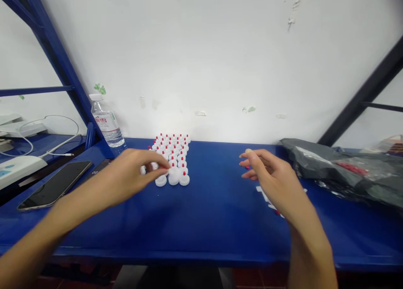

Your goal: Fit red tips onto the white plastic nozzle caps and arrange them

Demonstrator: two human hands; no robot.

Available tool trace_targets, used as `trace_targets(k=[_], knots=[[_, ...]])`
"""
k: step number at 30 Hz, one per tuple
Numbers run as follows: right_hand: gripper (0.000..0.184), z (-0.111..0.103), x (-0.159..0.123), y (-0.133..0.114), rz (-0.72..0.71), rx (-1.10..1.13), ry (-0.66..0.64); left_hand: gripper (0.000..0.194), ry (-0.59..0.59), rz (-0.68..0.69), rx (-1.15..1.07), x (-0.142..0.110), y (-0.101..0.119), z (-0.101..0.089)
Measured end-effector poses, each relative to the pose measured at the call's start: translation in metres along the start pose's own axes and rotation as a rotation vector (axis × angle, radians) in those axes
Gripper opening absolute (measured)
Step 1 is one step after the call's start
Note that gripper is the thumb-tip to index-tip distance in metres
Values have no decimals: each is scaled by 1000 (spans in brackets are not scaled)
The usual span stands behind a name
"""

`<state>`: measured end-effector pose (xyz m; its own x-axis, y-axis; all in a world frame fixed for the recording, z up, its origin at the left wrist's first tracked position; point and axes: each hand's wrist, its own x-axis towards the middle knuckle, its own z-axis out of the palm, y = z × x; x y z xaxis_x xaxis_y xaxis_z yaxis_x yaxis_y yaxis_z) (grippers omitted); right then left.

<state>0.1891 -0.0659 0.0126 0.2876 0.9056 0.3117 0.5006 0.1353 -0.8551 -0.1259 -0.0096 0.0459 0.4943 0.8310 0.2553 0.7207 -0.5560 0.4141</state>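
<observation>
White, red-tipped caps point(182, 159) stand in close rows on the blue worktop point(214, 222), toward its back. At their front, the left hand point(134, 171) has its grip drawn nearly together; I cannot tell whether it pinches a cap. The right hand point(272, 171) hovers, grip spread, near small red pieces point(247, 167), left of a dark plastic bag point(324, 154).

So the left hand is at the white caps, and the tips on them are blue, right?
Not quite: the tips are red, not blue, as the head view shows. The left hand is indeed at the white caps.
</observation>
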Motion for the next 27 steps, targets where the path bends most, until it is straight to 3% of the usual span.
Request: trace_targets(k=[3,7,15,18,23,27], knots=[[43,-14,-5,-3,-9,-31,24,38,54,-26,197,-24,-33,-12],[41,-29,-11,-5,-23,-75,107,46,64,-85,332,-36,-61,-7],[38,-35,-17,-6,-44,-141,124,32,-21,-118,367,-22,-62,12],[39,-30,-16,-6,-44,-117,96,35,39,-162,357,-24,-60,9],[34,-8,-12,-7,-69,-129,-24,50,337,-313,229,-31,-59,10],[26,25,-11,-9,-103,-209,-239,67,356,-346,75,-33,-66,30]])
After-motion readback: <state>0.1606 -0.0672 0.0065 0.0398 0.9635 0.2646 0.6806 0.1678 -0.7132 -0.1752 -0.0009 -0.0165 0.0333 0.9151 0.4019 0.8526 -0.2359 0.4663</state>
